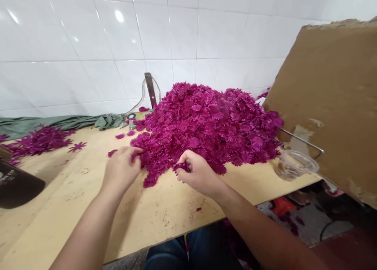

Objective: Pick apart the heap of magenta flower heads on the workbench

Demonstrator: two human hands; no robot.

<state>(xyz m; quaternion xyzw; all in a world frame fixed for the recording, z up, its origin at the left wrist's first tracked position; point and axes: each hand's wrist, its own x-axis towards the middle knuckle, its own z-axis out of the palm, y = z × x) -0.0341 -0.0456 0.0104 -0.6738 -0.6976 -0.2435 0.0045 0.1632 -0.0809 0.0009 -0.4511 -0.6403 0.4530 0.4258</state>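
Close to the table's (165, 219) near edge, the right hand (198, 174) is pinched shut on a few magenta flower heads (182, 167) while the left hand (121, 168) curls its fingers into the near fringe of the big flower pile (209, 124), gripping petals there, the two hands a little apart. Beyond them that pile heaps up across the middle of the table towards the tiled wall (176, 30), with a clear plastic cup (296, 165) at the right edge beside a leaning cardboard sheet (332, 97). Over by the far left edge lies a smaller scatter of flowers (41, 141) in front of a green cloth (59, 123).
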